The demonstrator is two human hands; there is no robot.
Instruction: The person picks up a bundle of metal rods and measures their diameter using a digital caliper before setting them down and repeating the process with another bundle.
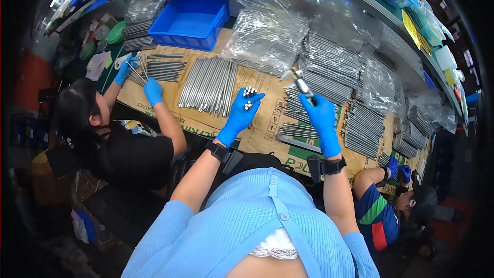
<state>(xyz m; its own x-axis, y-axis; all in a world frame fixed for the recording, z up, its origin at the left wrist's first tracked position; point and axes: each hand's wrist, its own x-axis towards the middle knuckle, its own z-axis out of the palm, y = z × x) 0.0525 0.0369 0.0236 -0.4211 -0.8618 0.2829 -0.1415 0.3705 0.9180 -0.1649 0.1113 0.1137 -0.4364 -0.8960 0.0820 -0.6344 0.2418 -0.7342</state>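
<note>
My left hand [241,114], in a blue glove, is closed around a bundle of thin metal rods [249,92], whose bright round ends face up toward me. To its right, my blue-gloved right hand [321,121] grips a slim silver-and-black tool [302,83] with a yellowish part; its exact kind is unclear. Below and around that tool lie dark metal rods [303,129] on the table. Left of my left hand is a wide row of shiny metal rods [208,85], laid side by side on brown cardboard [257,136].
A blue bin [188,20] stands at the back left. Plastic-wrapped rods [270,33] and more rod stacks [329,62] line the back and right. On the left a co-worker's gloved hands [153,91] handle rods; another co-worker [393,208] works at the right.
</note>
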